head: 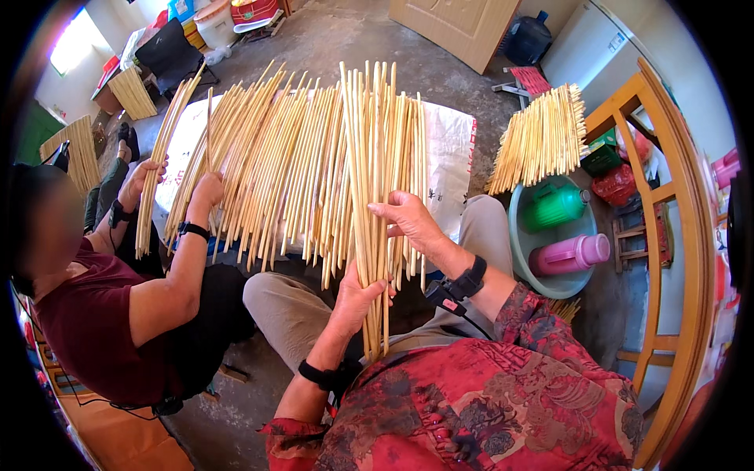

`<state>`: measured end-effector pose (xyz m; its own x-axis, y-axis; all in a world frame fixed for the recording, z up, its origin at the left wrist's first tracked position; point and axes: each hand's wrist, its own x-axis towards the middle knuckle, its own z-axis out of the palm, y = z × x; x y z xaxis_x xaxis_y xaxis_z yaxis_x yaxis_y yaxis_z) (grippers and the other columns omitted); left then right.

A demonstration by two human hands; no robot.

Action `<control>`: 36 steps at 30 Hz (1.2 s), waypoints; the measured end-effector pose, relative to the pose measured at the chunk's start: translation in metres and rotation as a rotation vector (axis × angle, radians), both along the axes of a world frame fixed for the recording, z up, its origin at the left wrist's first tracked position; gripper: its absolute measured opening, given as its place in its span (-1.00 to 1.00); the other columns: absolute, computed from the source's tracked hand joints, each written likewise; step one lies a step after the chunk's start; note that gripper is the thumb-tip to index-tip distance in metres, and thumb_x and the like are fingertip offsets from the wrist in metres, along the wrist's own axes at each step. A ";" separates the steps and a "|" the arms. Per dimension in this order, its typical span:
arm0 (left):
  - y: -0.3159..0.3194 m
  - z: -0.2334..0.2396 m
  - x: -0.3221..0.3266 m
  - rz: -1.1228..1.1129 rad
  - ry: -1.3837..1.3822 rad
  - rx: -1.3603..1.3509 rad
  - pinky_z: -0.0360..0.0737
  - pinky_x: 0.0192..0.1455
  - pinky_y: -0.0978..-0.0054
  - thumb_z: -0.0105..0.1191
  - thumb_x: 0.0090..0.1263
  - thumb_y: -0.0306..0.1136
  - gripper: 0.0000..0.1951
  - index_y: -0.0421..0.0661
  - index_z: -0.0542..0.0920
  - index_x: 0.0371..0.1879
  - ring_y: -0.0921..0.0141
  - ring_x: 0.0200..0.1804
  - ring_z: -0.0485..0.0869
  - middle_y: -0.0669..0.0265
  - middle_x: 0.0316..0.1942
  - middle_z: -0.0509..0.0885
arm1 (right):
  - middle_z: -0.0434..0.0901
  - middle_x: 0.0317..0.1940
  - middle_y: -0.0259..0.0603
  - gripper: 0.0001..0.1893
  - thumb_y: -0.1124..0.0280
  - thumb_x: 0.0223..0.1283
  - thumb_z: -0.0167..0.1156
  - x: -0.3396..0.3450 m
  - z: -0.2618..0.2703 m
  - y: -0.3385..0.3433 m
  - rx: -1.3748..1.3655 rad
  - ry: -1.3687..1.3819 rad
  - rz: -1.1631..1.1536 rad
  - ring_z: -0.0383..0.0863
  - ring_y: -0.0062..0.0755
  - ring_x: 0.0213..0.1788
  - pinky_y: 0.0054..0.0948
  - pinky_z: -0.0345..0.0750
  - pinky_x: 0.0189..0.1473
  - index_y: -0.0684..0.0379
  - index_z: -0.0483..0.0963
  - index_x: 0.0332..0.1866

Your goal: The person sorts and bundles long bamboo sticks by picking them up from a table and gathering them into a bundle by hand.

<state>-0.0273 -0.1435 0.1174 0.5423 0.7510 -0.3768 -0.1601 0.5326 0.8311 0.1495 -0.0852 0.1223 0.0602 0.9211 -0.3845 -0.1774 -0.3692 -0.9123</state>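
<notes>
My left hand (356, 300) is closed around the lower part of a bundle of long, pale yellow peeled stalks (364, 159), whose upper ends fan out away from me. Higher up, my right hand (412, 221) has its thumb across the bundle's right side; whether it pinches a stalk cannot be seen. Beneath the bundle, many similar stalks (283, 176) lie side by side on a white woven plastic sheet (450, 141) with printed writing.
At left, a co-worker's hands (206, 188) hold stalks over the same sheet. To my right, a pale tub (515, 247) contains a green thermos flask (556, 206) and a pink one (568, 256). Behind it stands a stalk pile (539, 138); a wooden frame (671, 235) rises at far right.
</notes>
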 end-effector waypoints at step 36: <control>0.002 0.004 -0.003 -0.050 -0.012 0.004 0.59 -0.41 0.53 0.03 0.10 -0.61 -0.64 -0.19 0.34 -0.08 0.44 -0.38 0.60 0.24 -0.28 0.55 | 0.55 -0.42 -0.30 -0.80 0.28 0.22 0.09 0.021 0.005 0.011 0.183 0.180 -0.165 0.59 -0.53 -0.47 -0.50 0.61 -0.44 0.20 0.39 -0.24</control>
